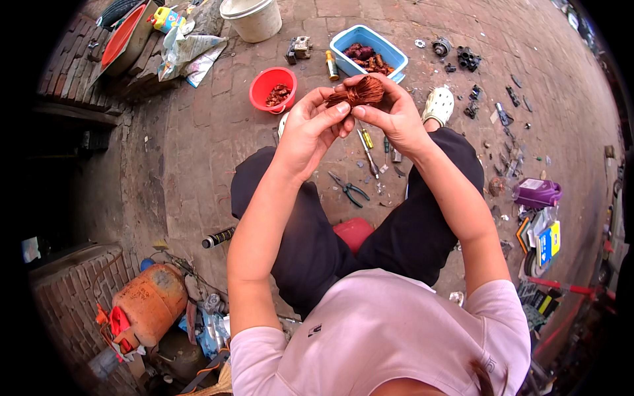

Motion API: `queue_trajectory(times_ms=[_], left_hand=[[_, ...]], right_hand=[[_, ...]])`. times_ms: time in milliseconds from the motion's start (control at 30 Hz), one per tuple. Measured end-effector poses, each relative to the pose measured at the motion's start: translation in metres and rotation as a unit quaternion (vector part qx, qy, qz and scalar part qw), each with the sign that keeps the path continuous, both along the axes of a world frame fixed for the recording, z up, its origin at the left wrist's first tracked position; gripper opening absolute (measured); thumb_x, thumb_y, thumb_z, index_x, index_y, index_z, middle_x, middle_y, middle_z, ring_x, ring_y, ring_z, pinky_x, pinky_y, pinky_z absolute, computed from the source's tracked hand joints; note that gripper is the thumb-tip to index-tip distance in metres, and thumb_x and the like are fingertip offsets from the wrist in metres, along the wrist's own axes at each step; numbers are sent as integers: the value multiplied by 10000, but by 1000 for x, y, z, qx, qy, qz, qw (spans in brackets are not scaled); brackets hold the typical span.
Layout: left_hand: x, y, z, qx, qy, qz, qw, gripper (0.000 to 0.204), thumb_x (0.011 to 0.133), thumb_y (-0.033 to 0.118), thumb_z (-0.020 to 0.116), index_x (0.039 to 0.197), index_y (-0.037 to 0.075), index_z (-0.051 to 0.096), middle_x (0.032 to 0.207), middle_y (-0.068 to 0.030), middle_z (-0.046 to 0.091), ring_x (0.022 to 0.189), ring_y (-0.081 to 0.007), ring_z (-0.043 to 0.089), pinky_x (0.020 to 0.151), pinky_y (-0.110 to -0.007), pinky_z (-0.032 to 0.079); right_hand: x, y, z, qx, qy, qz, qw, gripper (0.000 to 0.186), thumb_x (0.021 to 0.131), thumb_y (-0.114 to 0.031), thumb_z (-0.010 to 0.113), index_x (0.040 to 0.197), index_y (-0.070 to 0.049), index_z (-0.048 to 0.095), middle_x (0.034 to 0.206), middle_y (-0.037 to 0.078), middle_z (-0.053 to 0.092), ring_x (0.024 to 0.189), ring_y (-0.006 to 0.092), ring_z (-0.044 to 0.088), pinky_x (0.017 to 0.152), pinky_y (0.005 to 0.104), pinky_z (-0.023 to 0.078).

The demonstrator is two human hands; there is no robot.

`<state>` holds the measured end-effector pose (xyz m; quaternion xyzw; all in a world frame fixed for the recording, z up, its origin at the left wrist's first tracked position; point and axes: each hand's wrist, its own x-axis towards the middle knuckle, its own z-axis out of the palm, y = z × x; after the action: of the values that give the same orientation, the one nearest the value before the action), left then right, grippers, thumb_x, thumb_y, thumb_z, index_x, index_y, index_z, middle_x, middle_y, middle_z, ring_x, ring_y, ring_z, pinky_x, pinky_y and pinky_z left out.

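A bundle of copper wire (367, 91), reddish brown and pinched at its middle, is held up between both hands. My left hand (317, 119) grips its left end, thumb on the near side. Around its right side my right hand (395, 115) is closed, thumb underneath and fingers behind. Just beyond the hands stands a blue plastic tub (393, 49) with dark red and copper-coloured coils (370, 59) in it. A red bucket (254, 92) to the left holds small copper pieces (279, 94).
Pliers (349, 189) and screwdrivers (370, 155) lie on the brick floor between my legs. Dark metal parts (469, 58) are scattered at right, near a purple jug (538, 193). A white bucket (253, 20) stands far left; a rusty orange gas cylinder (153, 300) is near left.
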<state>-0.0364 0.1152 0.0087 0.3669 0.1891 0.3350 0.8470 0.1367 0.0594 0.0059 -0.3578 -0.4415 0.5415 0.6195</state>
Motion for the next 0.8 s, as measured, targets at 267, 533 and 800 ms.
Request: queue_trajectory(times_ms=[267,533,800], left_hand=[[9,-7,-1,40,15,59,997,228,944,96,619,1140,4,549,962,-83,635,810,-153,618,690,-274,490],[6,-4,-2,46,60,-13,997,335,1017,335,506,1083,16,585,871,-69,636,697,-135,601,615,-258,473],[8,-4,-2,-7,77,-34,996,473,1025,468,423,1041,29,599,802,-58,619,587,-118,547,524,-241,414]], right_hand=[[-8,2,-5,6,-14,-71,997,363,824,-53,740,1161,4,620,1108,80,673,1026,148,632,907,297,499],[-1,5,-5,18,-197,-182,963,363,739,-134,841,1019,7,659,964,48,673,934,131,625,866,291,487],[-3,7,-10,34,-214,-178,960,398,767,-195,827,1064,-18,629,975,46,645,924,133,596,831,277,460]])
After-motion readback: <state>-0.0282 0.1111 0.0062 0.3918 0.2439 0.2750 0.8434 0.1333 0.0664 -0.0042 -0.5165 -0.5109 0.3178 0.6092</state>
